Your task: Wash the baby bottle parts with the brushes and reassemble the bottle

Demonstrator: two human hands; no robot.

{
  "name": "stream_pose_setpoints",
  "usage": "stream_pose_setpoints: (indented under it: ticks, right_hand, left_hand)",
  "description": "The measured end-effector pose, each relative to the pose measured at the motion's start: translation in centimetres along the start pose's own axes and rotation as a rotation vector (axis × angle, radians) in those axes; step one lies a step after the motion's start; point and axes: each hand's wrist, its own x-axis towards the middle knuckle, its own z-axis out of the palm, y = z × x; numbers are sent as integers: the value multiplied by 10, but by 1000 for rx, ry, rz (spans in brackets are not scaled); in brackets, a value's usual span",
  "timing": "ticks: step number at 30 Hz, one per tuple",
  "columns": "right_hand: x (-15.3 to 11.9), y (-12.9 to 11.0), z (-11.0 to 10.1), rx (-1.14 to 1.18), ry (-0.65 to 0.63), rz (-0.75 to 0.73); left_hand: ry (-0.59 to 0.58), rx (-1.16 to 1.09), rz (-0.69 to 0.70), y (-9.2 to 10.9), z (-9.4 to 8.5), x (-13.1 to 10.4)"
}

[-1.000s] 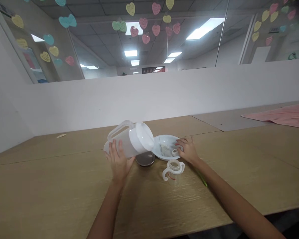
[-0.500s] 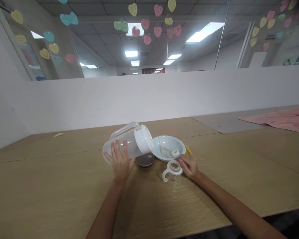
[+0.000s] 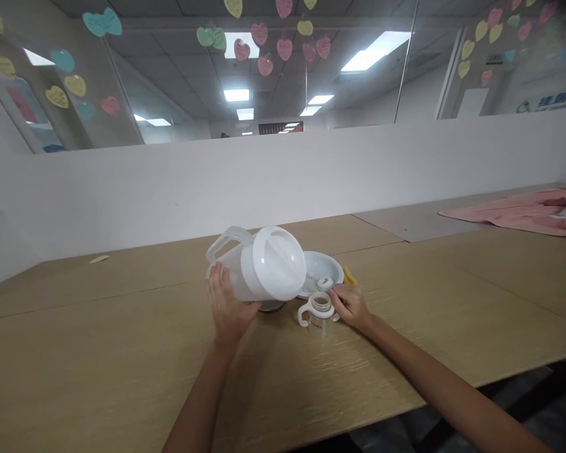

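Observation:
My left hand [image 3: 229, 308] is wrapped round the side of a translucent pitcher [image 3: 231, 267] with a white lid and a handle on its far side. The pitcher is tilted above the table, its lid toward the right. My right hand [image 3: 351, 305] grips one side handle of a clear baby bottle [image 3: 319, 324] that stands upright without a cap, red print on its side. Behind the bottle is a white bowl [image 3: 330, 261] holding a small white ring-shaped piece [image 3: 325, 284] and something clear. A dark round dish [image 3: 272, 306] shows partly beneath the pitcher.
Something yellow [image 3: 349, 275] lies just right of the bowl. A pink cloth [image 3: 504, 209] is spread at the far right of the wooden table [image 3: 122, 365]. A thin pale piece [image 3: 99, 258] lies at the back left. A white wall [image 3: 179, 189] rises behind.
The pitcher has turned so that its lid faces more toward me, and it has come nearer the bottle, covering more of the bowl and dish. The right hand still grips the bottle's handle.

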Motion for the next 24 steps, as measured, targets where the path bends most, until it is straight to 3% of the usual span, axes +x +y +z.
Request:
stream_pose_setpoints:
  ticks: [9, 13, 16, 21, 24]
  right_hand:
    - [2, -4, 0, -32, -29, 60]
    - [1, -4, -1, -42, -33, 58]
    - [0, -2, -1, -39, -30, 38]
    - [-1, 0, -1, -59, -25, 19]
    - [-1, 0, -1, -67, -27, 9]
  left_hand:
    - [-3, -1, 174, 5, 3, -6]
    - [-23, 55, 126, -2, 5, -11]
    - [-47, 37, -67, -2, 3, -11]
    - [-129, -32, -619, 6, -6, -1]
    - [-171, -43, -832, 5, -8, 4]
